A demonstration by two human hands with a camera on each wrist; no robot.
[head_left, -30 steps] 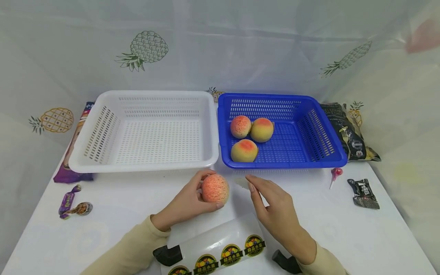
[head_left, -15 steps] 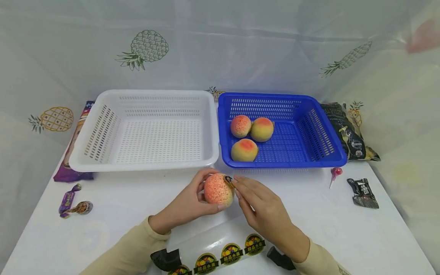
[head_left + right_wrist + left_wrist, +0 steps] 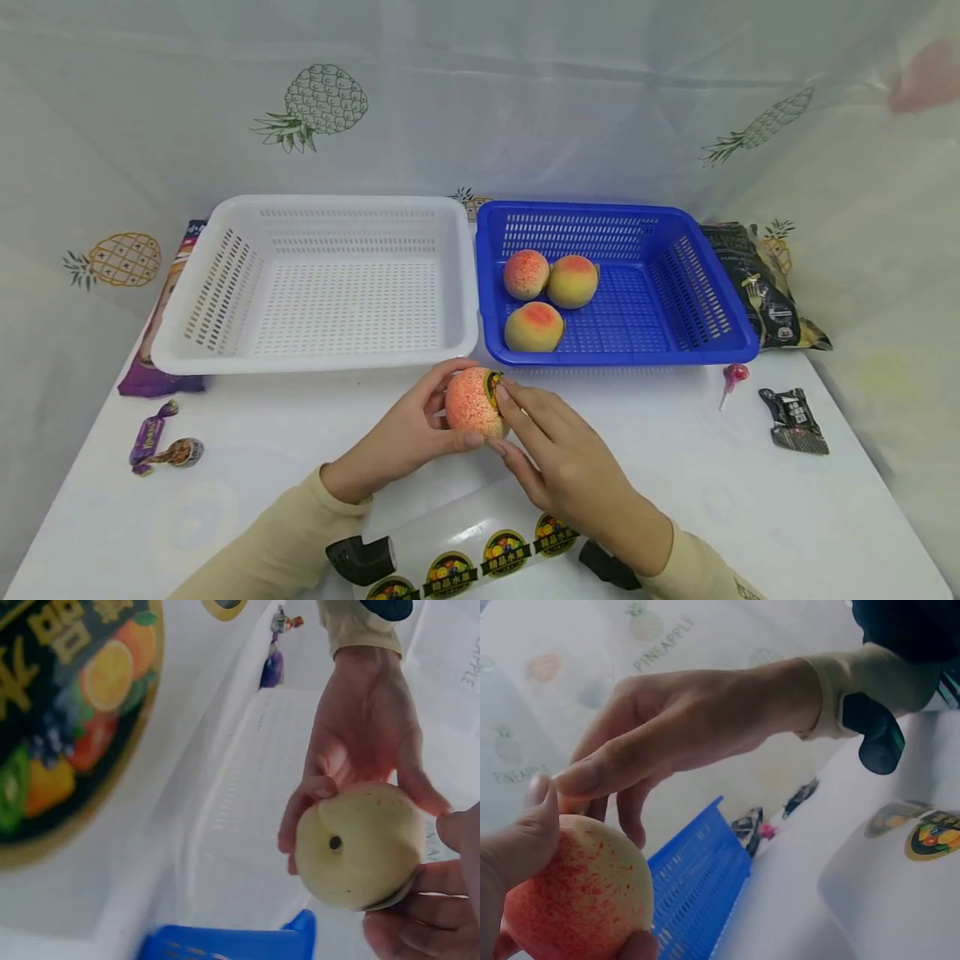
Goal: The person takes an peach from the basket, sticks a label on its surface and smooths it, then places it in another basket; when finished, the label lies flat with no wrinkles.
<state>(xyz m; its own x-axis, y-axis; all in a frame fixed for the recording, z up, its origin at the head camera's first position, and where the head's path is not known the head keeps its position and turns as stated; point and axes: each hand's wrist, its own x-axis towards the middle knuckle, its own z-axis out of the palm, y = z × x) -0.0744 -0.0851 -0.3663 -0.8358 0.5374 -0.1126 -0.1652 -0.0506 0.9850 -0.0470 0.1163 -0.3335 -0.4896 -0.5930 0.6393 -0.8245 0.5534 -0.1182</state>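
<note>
A reddish peach (image 3: 471,402) is gripped in my left hand (image 3: 408,437), thumb at its near side and fingers round the far side. A black-and-gold fruit sticker (image 3: 492,388) lies on the peach's right side. My right hand (image 3: 566,454) presses this sticker with extended fingertips, its thumb close to the left thumb at the lower edge. In the right wrist view, the peach (image 3: 364,844) shows its pale underside with a dark hole, and the sticker's edge (image 3: 394,898) shows under the right fingers. Below the hands lies a sheet of stickers (image 3: 465,533), partly behind the right wrist.
A white basket (image 3: 315,365) stands behind the left hand. The blue basket (image 3: 622,359) beside it holds three peaches (image 3: 534,327). Snack bags (image 3: 757,287) flank the baskets. Wrapped candies (image 3: 148,437) lie at left; a lollipop (image 3: 734,377) and a black packet (image 3: 795,421) lie at right.
My right hand has moved left, bringing the sticker from beside the peach onto its right side, and its fingers now press it. The left hand has turned the peach slightly.
</note>
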